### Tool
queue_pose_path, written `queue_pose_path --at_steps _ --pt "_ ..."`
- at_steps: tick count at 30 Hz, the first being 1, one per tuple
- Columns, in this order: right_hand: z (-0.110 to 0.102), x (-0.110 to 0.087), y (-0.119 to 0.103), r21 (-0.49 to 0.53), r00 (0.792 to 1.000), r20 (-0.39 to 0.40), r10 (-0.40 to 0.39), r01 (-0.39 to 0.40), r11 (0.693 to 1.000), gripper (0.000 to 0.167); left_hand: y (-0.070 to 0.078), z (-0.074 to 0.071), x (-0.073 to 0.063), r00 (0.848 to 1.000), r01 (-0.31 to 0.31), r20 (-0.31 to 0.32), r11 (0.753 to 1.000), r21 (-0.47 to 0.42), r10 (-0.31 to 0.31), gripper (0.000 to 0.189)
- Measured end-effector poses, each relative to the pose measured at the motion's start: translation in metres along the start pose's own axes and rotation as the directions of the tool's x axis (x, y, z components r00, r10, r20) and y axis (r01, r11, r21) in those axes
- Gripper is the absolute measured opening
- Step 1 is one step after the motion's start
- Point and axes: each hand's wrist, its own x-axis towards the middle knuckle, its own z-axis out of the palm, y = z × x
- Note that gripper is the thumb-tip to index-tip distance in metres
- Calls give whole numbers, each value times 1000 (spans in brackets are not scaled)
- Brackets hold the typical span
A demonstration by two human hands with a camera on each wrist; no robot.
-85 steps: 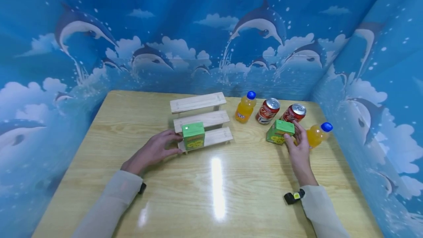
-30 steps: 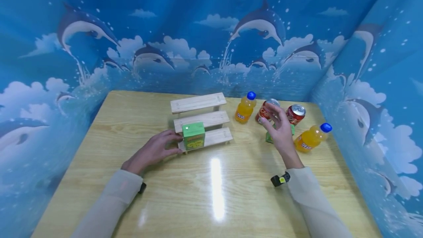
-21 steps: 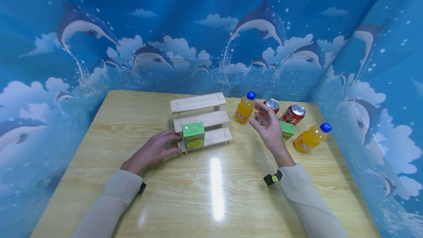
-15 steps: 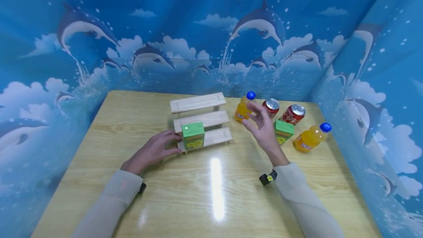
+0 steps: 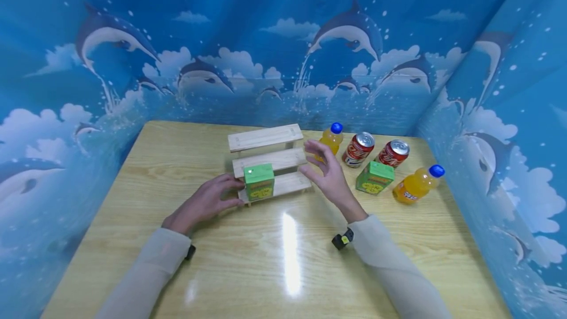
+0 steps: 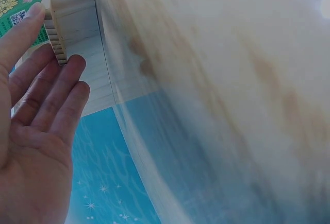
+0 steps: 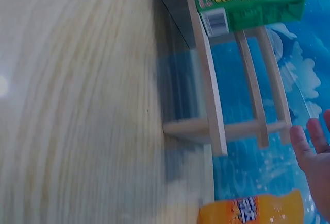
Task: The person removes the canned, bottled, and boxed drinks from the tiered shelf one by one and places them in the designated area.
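My left hand (image 5: 208, 202) is at the left end of a three-step wooden stand (image 5: 276, 159), with fingers and thumb against the end of its lowest plank. A green drink carton (image 5: 259, 181) with yellow flowers stands upright at the left of that plank, right beside the fingers. My right hand (image 5: 330, 176) hovers at the right end of the stand, fingers loosely spread and holding nothing; in the right wrist view its fingertips (image 7: 299, 134) show near the plank ends. Behind it stands an orange soda bottle (image 5: 333, 138), partly hidden.
Right of the right hand are a red soda can (image 5: 358, 151), another red can (image 5: 394, 154) and a second green carton (image 5: 374, 179). An orange soda bottle (image 5: 416, 186) with a blue cap leans near the right table edge. A dolphin-print curtain (image 5: 266, 38) surrounds the wooden table (image 5: 248, 260).
My right hand has let go of the second green carton beside the cans and moved left, past the cans and a bottle, to the stand. The left hand has stayed put.
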Motion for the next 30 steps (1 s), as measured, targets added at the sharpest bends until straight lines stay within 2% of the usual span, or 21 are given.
queue_pose_path --at_steps 8,14,30 --pt "25 1 -1 5 995 89 38 -38 999 73 0 1 -1 1000 -6 -11 1000 3 6 49" --pt "41 -1 0 -39 986 136 98 -94 995 76 -1 0 -1 1000 0 -10 1000 5 0 49" --pt "64 -8 5 -84 964 217 157 -141 986 74 -1 0 1 999 -28 -28 1000 -11 28 49"
